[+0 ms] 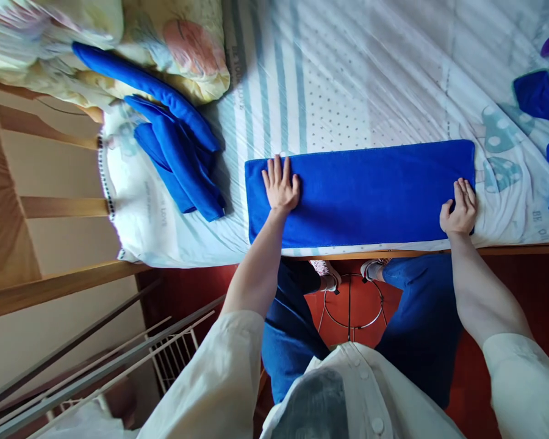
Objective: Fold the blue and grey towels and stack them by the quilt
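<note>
A long blue cloth point(370, 189), which looks like a towel, lies spread flat along the near edge of the bed. My left hand point(281, 186) rests palm down near its left end, fingers stretched and apart. At the right end, my right hand point(460, 210) lies on the cloth's edge with its fingers close together, slightly bent, and the thumb apart. Neither hand shows anything gripped. To the left, a loose heap of blue cloths point(178, 152) lies on the bed beside a pillow.
The bed point(348, 91) has a pale striped and dotted sheet. A flowered quilt point(196, 55) is bunched at upper left, above a white pillow point(137, 195). More blue cloths point(542, 94) lie at far right. A wooden headboard point(64, 207) and metal rack point(169, 360) stand left.
</note>
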A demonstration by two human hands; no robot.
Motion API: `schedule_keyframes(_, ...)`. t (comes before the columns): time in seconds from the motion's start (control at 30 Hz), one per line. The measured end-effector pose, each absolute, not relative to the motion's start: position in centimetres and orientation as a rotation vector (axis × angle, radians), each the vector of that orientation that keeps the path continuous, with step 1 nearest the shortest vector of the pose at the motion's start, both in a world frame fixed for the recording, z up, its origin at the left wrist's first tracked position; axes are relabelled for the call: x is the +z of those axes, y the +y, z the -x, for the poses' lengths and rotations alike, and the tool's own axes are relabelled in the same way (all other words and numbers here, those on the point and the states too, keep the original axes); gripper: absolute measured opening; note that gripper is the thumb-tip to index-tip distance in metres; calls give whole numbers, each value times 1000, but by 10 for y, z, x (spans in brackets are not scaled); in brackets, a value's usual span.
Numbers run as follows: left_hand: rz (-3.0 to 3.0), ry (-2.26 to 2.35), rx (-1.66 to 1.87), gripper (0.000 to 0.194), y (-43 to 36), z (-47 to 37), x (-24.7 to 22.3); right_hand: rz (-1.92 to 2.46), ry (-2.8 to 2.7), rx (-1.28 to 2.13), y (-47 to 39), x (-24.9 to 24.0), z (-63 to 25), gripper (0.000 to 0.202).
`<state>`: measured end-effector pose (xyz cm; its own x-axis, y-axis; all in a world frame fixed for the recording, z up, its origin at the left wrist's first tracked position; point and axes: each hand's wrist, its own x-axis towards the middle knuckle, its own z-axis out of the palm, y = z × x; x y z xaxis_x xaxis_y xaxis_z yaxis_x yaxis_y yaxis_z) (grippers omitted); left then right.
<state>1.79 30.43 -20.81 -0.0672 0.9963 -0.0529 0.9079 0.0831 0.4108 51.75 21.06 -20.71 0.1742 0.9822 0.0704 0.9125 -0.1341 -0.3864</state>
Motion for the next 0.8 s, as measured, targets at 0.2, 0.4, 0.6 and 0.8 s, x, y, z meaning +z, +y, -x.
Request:
schedule_keyframes(0.2, -1866, 2238, 449, 85, 311, 42, -235, 2125, -1820, 294, 209, -207, -517, 64)
schedule_keyframes(0.4, -1819, 2232, 468, 89, 308, 37, -233, 2153, -1847, 249, 209, -213, -521, 67)
schedule_keyframes(0.6, -2006, 1909, 466, 65, 222, -49, -210, 2125, -1870, 214, 208, -215, -522, 67)
schedule_keyframes(0.8, -1968, 1939, 532, 60, 184, -84, -212, 2101, -1891, 158, 207, -216, -524, 64)
